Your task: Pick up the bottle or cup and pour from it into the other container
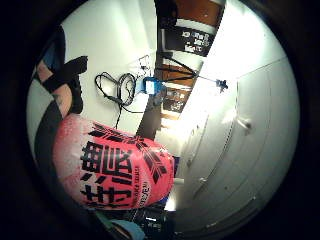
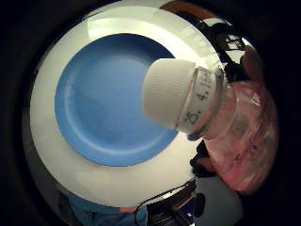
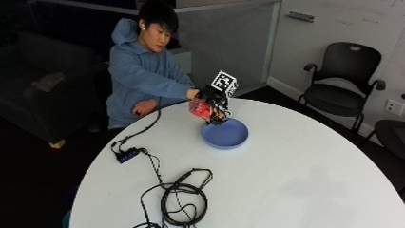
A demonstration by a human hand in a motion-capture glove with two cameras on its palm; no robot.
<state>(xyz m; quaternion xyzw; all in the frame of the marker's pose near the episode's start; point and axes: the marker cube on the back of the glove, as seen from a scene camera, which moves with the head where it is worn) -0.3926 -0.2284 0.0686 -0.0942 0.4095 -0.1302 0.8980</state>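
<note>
White and round, the bench (image 3: 303, 175) fills most of the outside view, with a person in a blue hooded top (image 3: 142, 78) seated at its far edge. Two black office chairs (image 3: 345, 88) stand by the wall behind the bench, well apart from the person. On the bench, near the person, sits a blue bowl (image 3: 225, 134), shallow and wide, with nothing visible inside it. In the thumb-side palm view the same blue bowl (image 2: 106, 101) spreads out below, its inside plain blue against the white bench surface. Nearer the front edge of the bench lies a tangle of black cables (image 3: 180, 197), and a small dark hub (image 3: 126, 155) lies beside them, with a cable running from it toward the person. The person's bare hand (image 3: 145, 108) rests at the bench edge close to the body. The gloved right hand (image 3: 212, 100) is raised over the near rim of the bowl, its fingers wrapped around a pink bottle (image 3: 202, 109), which is tilted with its top end pointing down toward the bowl. In the little-finger-side palm view the bottle's pink label (image 1: 120, 170) carries large black characters. In the thumb-side palm view the bottle's white ribbed cap (image 2: 167, 92) is on the neck and hangs just above the bowl's inside, not touching it.
</note>
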